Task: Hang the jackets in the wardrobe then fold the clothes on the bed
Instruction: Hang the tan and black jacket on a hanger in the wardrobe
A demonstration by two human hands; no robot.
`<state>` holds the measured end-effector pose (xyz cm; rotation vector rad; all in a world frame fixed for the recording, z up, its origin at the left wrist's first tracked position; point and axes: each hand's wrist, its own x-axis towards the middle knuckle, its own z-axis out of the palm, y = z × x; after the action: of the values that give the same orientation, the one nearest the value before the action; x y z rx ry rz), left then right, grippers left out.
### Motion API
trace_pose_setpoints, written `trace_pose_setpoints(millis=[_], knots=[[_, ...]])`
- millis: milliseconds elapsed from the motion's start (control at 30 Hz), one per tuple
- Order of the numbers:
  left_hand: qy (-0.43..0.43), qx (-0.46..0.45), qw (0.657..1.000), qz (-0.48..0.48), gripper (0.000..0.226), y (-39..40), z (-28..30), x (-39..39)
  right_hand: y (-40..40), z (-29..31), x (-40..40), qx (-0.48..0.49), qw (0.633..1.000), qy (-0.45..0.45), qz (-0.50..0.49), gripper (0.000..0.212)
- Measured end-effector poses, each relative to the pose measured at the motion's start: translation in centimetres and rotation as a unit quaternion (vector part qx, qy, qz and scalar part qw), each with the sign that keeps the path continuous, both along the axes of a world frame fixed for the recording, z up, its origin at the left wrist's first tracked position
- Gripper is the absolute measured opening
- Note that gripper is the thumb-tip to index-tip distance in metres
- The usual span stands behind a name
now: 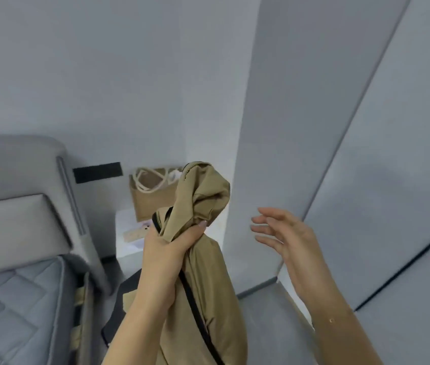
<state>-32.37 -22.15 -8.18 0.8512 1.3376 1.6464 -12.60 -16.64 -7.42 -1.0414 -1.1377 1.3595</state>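
Jacket [203, 259] bunched in left hand [166, 248], fingers clenched round the tan fabric, hanging in front of the closed wardrobe [366, 154]. Right hand [285, 233] loose, fingers spread, holding nothing. Hanging not yet done; bed [11, 299] folding looks untouched.

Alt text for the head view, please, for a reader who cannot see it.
A person's left hand grips a bunched tan jacket with a black zip, held up before closed grey wardrobe doors. The right hand hovers open beside it. A grey bed lies at left.
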Motion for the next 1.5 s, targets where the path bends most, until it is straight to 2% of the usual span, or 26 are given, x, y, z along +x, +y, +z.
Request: trace_pose_setpoints(millis=[233, 433, 600, 700, 767, 833, 967, 1033, 1233, 1333, 1500], knots=[[-0.041, 0.0, 0.991, -0.123, 0.031, 8.6, -0.9, 14.4, 1.1, -0.3, 16.3, 0.009, 0.981, -0.066, -0.184, 0.02], [-0.053, 0.02, 0.973, -0.225, 0.046, 15.6, 1.0, 25.4, 2.5, 0.3, 26.8, 0.027, 0.928, -0.113, -0.353, 0.016], [-0.079, 0.032, 0.95, -0.299, 0.036, 22.2, 2.3, 32.6, 7.5, 0.9, 33.1, 0.002, 0.893, -0.198, -0.405, 0.014], [-0.087, 0.015, 0.931, -0.354, 0.035, 26.9, 2.4, 35.4, 11.8, 1.3, 36.4, 0.002, 0.835, -0.263, -0.484, 0.015], [-0.087, -0.003, 0.916, -0.392, 0.035, 30.1, 2.4, 36.9, 15.0, 1.8, 38.5, -0.033, 0.773, -0.37, -0.514, 0.016], [-0.082, -0.012, 0.902, -0.423, 0.035, 32.9, 2.3, 38.3, 18.2, 2.4, 40.1, -0.094, 0.707, -0.488, -0.503, 0.021], [-0.072, -0.019, 0.881, -0.467, 0.03, 37.4, 2.1, 40.7, 22.7, 3.5, 42.0, -0.129, 0.628, -0.546, -0.539, 0.053], [-0.06, -0.022, 0.873, -0.484, 0.028, 39.1, 1.7, 41.6, 23.4, 3.3, 42.1, -0.113, 0.598, -0.573, -0.549, 0.059], [-0.031, -0.009, 0.85, -0.526, 0.024, 40.6, 0.4, 42.3, 22.5, 1.9, 40.5, -0.091, 0.573, -0.575, -0.577, 0.051], [-0.015, -0.007, 0.843, -0.537, 0.023, 40.2, -0.4, 41.5, 21.0, 1.4, 38.4, -0.078, 0.572, -0.56, -0.595, 0.05], [0.008, -0.004, 0.83, -0.558, 0.032, 38.6, -0.9, 39.9, 15.6, 0.5, 34.4, -0.031, 0.608, -0.484, -0.628, 0.052]])
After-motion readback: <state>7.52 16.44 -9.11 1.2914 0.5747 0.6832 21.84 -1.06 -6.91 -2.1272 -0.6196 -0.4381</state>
